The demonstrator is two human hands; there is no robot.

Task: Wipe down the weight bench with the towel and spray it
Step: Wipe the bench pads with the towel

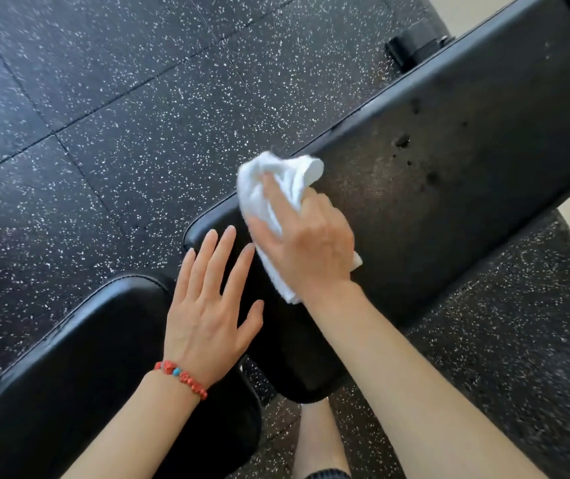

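Note:
The black padded weight bench [449, 160] runs diagonally from lower left to upper right, with dark wet spots on its long back pad. My right hand [311, 243] grips a bunched white towel [269, 191] and presses it on the near end of that pad. My left hand [211, 305] lies flat with fingers straight and spread at the gap between the back pad and the seat pad [69, 368], a red bead bracelet on its wrist. No spray bottle is in view.
Black rubber floor tiles [121, 115] with white speckles surround the bench. A black bench foot or roller [414, 46] shows at the upper right. A person's leg [318, 440] is below the back pad's near end.

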